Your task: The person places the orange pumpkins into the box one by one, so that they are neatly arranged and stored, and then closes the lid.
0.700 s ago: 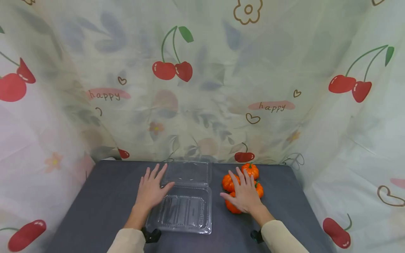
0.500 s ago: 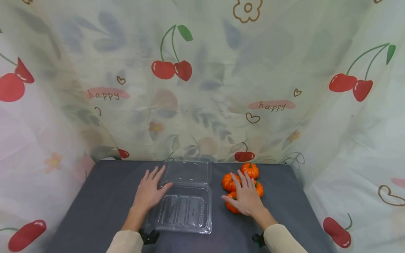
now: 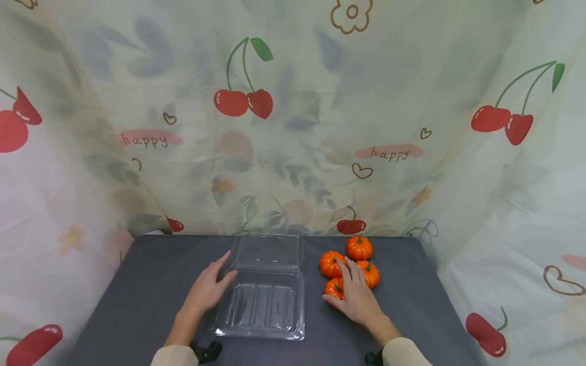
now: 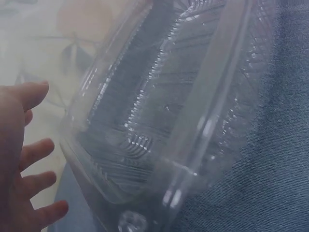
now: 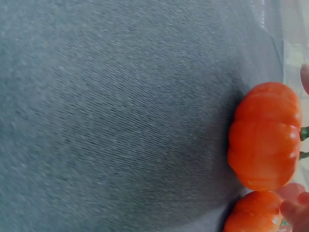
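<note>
A clear plastic clamshell box (image 3: 261, 330) lies on the dark table with its lid (image 3: 270, 251) folded back. My left hand (image 3: 203, 290) hovers at the left side of the box, fingers extended. In the left wrist view the fingers (image 4: 38, 183) stand apart from the box wall (image 4: 82, 179). Over the nearest small orange pumpkin (image 3: 333, 288) hangs my right hand (image 3: 359, 300), fingers reaching forward and thumb to the left. Part of that pumpkin is hidden by the hand. In the right wrist view, fingertips (image 5: 294, 205) show close to a pumpkin (image 5: 265, 137).
Other orange pumpkins cluster just beyond the right hand: one at the left (image 3: 331, 264), one at the right (image 3: 370, 277), one at the back (image 3: 359, 248). A printed curtain (image 3: 293, 152) encloses the table (image 3: 151, 284) behind and at both sides.
Both hands have drawn back toward the body, the left one also moving left, off the box. The right fingers have come closer together over the nearest pumpkin. The head view has shifted slightly.
</note>
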Motion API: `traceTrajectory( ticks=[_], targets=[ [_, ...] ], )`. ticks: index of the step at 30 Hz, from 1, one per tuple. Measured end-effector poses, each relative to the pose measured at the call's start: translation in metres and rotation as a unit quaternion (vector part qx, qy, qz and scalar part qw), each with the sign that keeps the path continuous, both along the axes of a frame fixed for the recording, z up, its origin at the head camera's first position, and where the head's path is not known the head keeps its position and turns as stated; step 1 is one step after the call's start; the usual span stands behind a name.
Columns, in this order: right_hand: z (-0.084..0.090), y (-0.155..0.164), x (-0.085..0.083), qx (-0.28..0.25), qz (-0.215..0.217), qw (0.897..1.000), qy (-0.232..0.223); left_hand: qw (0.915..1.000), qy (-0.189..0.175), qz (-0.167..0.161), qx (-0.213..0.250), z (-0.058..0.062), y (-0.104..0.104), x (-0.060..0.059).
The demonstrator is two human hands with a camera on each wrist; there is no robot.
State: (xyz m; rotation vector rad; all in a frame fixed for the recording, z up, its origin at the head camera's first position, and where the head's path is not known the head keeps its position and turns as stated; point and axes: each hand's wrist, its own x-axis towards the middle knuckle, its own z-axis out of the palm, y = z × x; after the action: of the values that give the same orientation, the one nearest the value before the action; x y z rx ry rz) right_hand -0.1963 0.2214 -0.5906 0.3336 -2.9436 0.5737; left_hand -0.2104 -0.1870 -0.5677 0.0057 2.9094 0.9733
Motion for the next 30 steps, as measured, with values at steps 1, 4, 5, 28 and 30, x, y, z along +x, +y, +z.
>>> traceTrajectory(
  ticks=[1, 4, 5, 28, 30],
  targets=[
    [-0.002, 0.000, 0.001, -0.001, -0.002, 1.000, -0.001, 1.0000, 0.000, 0.001, 0.005, -0.001, -0.001, 0.001],
    [-0.006, 0.000, 0.002, -0.009, -0.010, 1.000, -0.006, 0.9999, 0.000, 0.002, 0.015, -0.005, -0.002, 0.003],
    [-0.007, 0.000, 0.003, -0.010, -0.013, 1.000, -0.008, 0.9998, 0.002, 0.002, 0.018, -0.006, -0.002, 0.004],
    [-0.012, -0.001, 0.015, -0.079, -0.016, 0.997, -0.016, 0.9779, 0.004, 0.047, 0.204, -0.040, -0.016, 0.013],
    [-0.012, -0.002, 0.016, -0.090, -0.025, 0.994, -0.054, 0.9769, 0.009, 0.044, 0.209, -0.042, -0.016, 0.013]
  ],
)
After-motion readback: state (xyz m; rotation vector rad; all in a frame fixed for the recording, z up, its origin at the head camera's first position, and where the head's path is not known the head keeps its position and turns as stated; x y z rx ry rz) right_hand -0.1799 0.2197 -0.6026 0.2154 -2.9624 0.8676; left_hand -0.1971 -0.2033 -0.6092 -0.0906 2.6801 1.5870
